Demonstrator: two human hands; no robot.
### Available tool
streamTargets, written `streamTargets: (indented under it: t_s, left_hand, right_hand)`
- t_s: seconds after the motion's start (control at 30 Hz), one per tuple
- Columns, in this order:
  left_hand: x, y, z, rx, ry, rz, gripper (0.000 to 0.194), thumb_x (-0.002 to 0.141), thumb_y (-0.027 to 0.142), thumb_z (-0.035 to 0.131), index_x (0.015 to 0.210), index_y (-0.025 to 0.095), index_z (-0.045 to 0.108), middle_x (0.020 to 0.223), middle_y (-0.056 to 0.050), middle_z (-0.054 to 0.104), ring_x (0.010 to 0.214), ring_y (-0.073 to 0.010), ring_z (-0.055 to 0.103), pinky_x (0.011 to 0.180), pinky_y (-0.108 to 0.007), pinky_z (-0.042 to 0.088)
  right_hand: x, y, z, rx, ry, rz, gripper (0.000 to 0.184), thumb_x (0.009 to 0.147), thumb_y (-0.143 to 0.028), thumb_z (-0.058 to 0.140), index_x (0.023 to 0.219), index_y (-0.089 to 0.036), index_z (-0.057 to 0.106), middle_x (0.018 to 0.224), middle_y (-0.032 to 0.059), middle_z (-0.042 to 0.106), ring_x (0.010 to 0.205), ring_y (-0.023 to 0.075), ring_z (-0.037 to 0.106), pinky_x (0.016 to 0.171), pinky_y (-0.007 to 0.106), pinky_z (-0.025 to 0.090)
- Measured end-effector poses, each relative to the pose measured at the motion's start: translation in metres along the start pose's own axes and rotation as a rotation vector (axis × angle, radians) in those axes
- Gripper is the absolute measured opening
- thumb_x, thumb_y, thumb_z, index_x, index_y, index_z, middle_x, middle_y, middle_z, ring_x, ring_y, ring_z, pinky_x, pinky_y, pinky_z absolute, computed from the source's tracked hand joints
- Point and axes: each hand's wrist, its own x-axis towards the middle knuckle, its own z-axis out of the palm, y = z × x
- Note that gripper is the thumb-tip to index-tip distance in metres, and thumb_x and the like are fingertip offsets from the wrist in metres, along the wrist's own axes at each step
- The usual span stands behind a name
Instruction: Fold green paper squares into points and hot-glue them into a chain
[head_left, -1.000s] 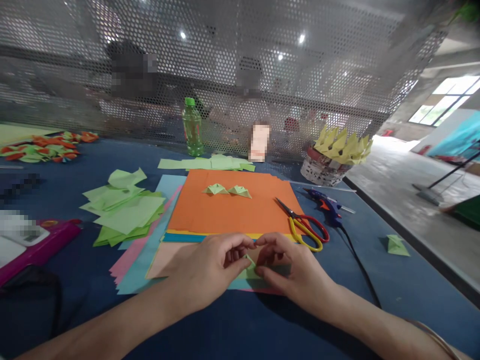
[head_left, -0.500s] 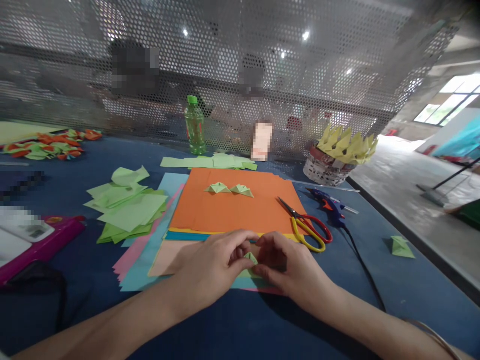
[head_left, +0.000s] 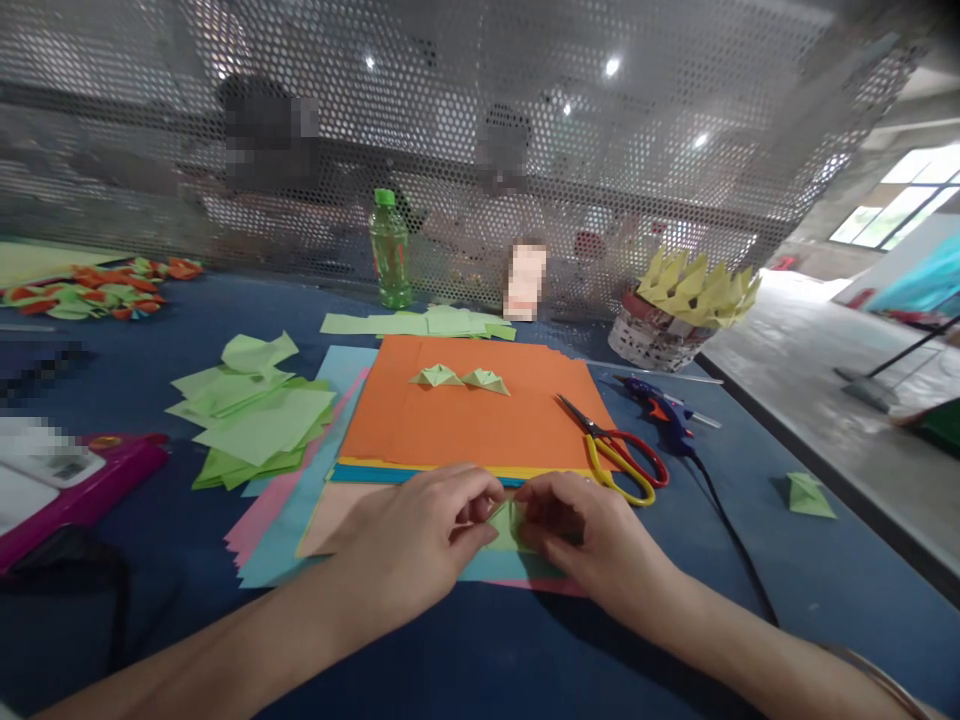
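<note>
Between my two hands is a small folded piece of light green paper [head_left: 510, 524], low over the front of the stacked coloured sheets. My left hand [head_left: 442, 520] pinches its left side with thumb and fingers. On its right side my right hand [head_left: 592, 525] has its fingers closed, hiding part of the paper. Two folded green paper pieces [head_left: 440, 376] lie side by side on the orange paper stack [head_left: 465, 425] beyond my hands. Scissors [head_left: 609, 450] with one red and one yellow handle rest at the stack's right edge.
Loose green paper [head_left: 262, 415] lies at left, near a magenta-edged device [head_left: 135, 470]. A green bottle [head_left: 391, 250] and green strips [head_left: 420, 323] are at the back. To the right are a blue glue gun [head_left: 664, 408], its cord, a yellow-topped basket [head_left: 652, 335] and another green piece [head_left: 810, 495].
The green paper between my hands shows more of its surface, looking more spread out. My right hand has shifted slightly right; the other objects stay in place.
</note>
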Motion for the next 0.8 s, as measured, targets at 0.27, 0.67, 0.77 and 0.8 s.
streamTargets:
  t_s: [0.27,0.67,0.77,0.8]
  left_hand:
    - [-0.0022,-0.0004,-0.0008,-0.023,-0.016,0.05,0.016,0.087,0.024,0.066,0.101,0.031,0.064,0.095,0.005,0.065,0.087,-0.0165,0.061,0.071,-0.027,0.039]
    - [-0.0038,0.001,-0.0006,0.012,0.014,0.15,0.022,0.089,0.01,0.059,0.102,0.028,0.058,0.106,0.005,0.061,0.096,-0.0166,0.06,0.075,-0.026,0.039]
    - [-0.0039,0.0013,-0.0012,0.005,-0.013,0.127,0.024,0.089,0.012,0.059,0.105,0.029,0.058,0.105,0.004,0.062,0.096,-0.0166,0.061,0.075,-0.027,0.04]
    - [-0.004,0.0009,-0.001,0.003,-0.019,0.124,0.023,0.09,0.013,0.059,0.107,0.029,0.059,0.106,0.004,0.062,0.095,-0.0169,0.061,0.075,-0.027,0.04]
  right_hand:
    - [-0.0002,0.0006,-0.0031,0.037,-0.022,0.006,0.028,0.079,-0.009,0.067,0.1,-0.027,0.068,0.091,-0.002,0.071,0.081,0.0151,0.065,0.072,0.025,0.052]
    - [-0.0026,0.0007,-0.0015,0.012,-0.019,-0.008,0.019,0.08,-0.009,0.065,0.09,-0.024,0.061,0.081,-0.0027,0.064,0.069,0.0124,0.059,0.064,0.023,0.048]
    - [-0.0024,0.0002,-0.0013,0.011,-0.02,-0.003,0.018,0.08,-0.009,0.065,0.09,-0.024,0.062,0.081,-0.0017,0.064,0.071,0.0131,0.06,0.064,0.023,0.049]
    - [-0.0023,0.0006,-0.0009,0.017,-0.019,-0.003,0.018,0.081,-0.009,0.065,0.091,-0.024,0.062,0.083,-0.0012,0.065,0.072,0.0134,0.06,0.065,0.023,0.049]
